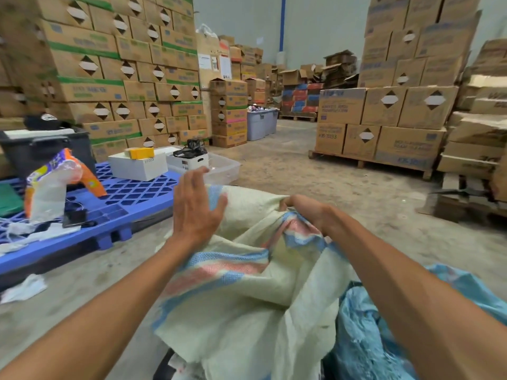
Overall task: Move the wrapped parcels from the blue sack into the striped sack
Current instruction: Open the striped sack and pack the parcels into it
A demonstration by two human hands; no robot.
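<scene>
Striped sack (247, 297) lies on the concrete floor (301, 171) beside the blue sack (365, 333). Right hand (307, 212) clenches its rim; left hand (196, 207) is spread flat. Cardboard boxes (389, 111) line the room.

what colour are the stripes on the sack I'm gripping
Blue and pinkish-red bands on the cream striped sack, seen in the head view.

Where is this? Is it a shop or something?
It looks more like a warehouse or storeroom than a shop. Cardboard boxes are stacked very high, more boxes sit on a wooden pallet, and the bare concrete floor runs between the stacks like an aisle.
</scene>
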